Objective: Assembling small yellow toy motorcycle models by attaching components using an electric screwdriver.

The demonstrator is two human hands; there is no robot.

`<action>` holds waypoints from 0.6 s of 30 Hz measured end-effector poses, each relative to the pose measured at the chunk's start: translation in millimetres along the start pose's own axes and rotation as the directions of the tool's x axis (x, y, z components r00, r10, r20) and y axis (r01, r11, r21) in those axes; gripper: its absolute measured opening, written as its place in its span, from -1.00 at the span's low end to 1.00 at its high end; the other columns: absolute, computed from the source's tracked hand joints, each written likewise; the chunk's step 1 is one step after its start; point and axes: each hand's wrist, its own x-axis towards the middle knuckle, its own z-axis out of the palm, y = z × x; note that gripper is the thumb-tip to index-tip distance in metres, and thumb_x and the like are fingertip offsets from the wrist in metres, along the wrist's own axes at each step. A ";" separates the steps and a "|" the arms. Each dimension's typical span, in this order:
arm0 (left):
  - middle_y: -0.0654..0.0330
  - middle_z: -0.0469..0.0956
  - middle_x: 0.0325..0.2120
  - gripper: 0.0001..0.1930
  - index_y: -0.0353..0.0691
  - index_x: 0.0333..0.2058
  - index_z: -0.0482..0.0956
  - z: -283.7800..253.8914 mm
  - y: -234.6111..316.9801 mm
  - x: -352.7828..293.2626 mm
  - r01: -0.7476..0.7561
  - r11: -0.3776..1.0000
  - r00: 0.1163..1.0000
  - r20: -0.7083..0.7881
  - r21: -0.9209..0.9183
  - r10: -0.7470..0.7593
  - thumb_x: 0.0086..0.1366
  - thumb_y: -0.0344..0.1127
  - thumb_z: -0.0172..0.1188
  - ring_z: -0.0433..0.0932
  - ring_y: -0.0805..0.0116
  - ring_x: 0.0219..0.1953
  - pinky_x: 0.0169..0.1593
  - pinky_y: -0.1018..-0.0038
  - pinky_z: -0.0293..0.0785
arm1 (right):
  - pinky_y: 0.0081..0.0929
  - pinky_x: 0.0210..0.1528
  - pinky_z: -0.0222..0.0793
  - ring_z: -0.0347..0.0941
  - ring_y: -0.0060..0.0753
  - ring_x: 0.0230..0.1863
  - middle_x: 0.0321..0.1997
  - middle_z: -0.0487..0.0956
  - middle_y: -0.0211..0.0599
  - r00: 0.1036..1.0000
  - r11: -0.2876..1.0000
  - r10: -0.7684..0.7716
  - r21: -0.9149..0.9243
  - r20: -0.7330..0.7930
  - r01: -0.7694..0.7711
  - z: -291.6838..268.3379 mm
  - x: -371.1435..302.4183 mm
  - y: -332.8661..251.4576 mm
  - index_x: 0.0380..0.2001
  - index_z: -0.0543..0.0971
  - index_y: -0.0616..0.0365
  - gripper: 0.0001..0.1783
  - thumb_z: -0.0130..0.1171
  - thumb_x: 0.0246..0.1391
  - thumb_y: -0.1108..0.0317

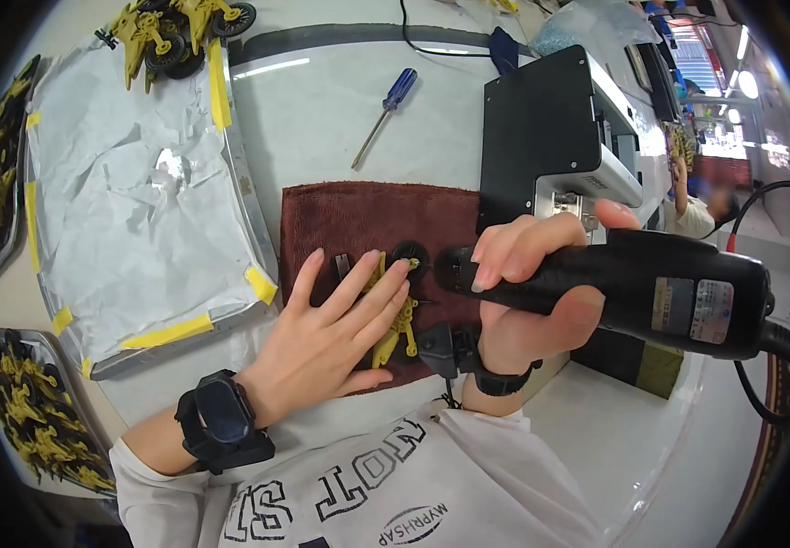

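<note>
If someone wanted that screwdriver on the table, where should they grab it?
Probably by the blue handle, from above, thumb and fingers across its long sides: it lies flat, its thicker end away from the wearer, while the thin shaft points toward the brown cloth.

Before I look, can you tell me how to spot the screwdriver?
Find the dark red-brown cloth on the white table. Just beyond its far edge, a screwdriver lies slantwise, its thin metal shaft angled toward the cloth. Its blue handle sets it apart from the bulky black handheld tool in the right hand.
</note>
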 end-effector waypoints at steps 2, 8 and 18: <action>0.18 0.12 0.26 -0.15 -0.21 0.18 0.23 2.6 -0.8 0.4 0.009 1.000 1.000 0.014 0.004 -0.009 0.02 0.23 0.15 0.03 0.13 0.30 0.25 -0.12 -0.22 | -0.44 -0.44 0.40 0.39 -0.35 -0.57 -0.52 0.45 -0.20 1.000 1.000 0.000 0.011 0.008 0.000 0.1 -1.4 3.8 0.08 0.10 0.18 -0.23 0.33 -0.04 0.17; 0.17 0.15 0.24 -0.15 -0.18 0.19 0.22 6.7 -4.0 1.2 0.001 1.000 1.000 0.011 -0.007 -0.001 0.03 0.26 0.12 0.14 0.13 0.23 0.26 -0.11 -0.21 | -0.43 -0.43 0.38 0.37 -0.40 -0.56 -0.52 0.46 -0.15 0.999 0.999 -0.002 0.036 0.046 0.000 -5.5 1.1 7.9 0.07 0.14 0.12 -0.34 0.30 -0.01 0.33; 0.12 0.19 0.22 -0.14 -0.18 0.20 0.22 9.0 -1.1 9.7 0.021 0.998 1.000 -0.014 0.052 -0.021 0.01 0.26 0.10 0.22 0.09 0.17 0.21 -0.02 -0.05 | -0.47 -0.55 0.21 0.21 -0.50 -0.70 -0.61 0.35 -0.40 0.960 0.938 -0.273 -0.202 0.064 0.280 -40.2 18.4 -45.5 -0.02 0.30 0.12 -0.35 0.04 0.02 -0.18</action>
